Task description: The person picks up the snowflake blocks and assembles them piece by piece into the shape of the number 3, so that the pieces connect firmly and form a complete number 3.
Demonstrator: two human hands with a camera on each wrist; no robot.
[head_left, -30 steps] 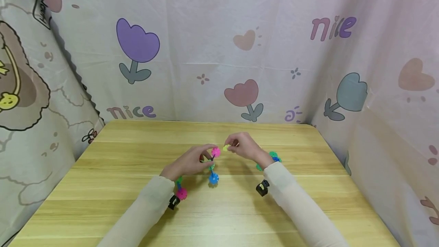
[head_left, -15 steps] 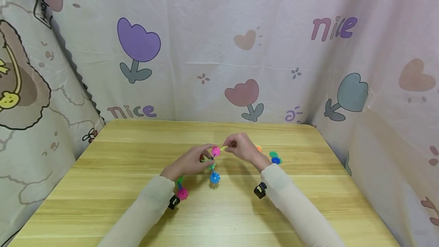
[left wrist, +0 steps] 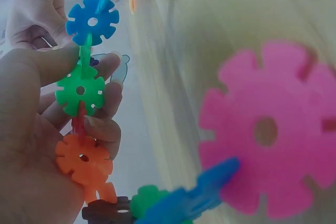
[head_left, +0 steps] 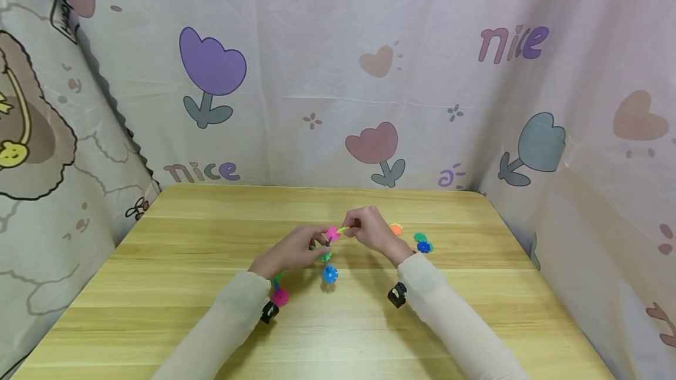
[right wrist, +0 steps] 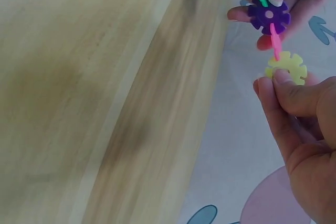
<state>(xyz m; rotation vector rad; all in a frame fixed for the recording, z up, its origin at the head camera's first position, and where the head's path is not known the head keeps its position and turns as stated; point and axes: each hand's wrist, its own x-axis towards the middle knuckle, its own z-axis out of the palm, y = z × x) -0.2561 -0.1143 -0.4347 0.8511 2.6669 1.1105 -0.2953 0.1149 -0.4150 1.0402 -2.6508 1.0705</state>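
My left hand [head_left: 290, 249] holds a chain of notched plastic snowflake discs. Along it the left wrist view shows a blue disc [left wrist: 84, 24], a green disc [left wrist: 71, 90] by the thumb, an orange disc [left wrist: 97, 158] and a larger-looking magenta disc [left wrist: 241, 129] near the camera. Between finger and thumb, my right hand [head_left: 369, 228] pinches a yellow snowflake disc [right wrist: 294, 64]. The yellow disc's edge meets a pink disc [right wrist: 275, 43], which stands edge-on from a purple disc [right wrist: 257, 17] by the left fingers. How deep the slots sit cannot be made out.
On the wooden table [head_left: 338, 333], an orange disc [head_left: 396, 229] lies beyond the right wrist, with a green disc [head_left: 419, 237] and a blue disc [head_left: 423, 247] farther right. A printed curtain [head_left: 296, 151] hangs behind the table's back edge.
The right hand has brought the yellow disc slightly left and turned it edge-on, up against the pink disc. The right forearm has shifted left, uncovering the orange disc. The left hand stays nearly still.
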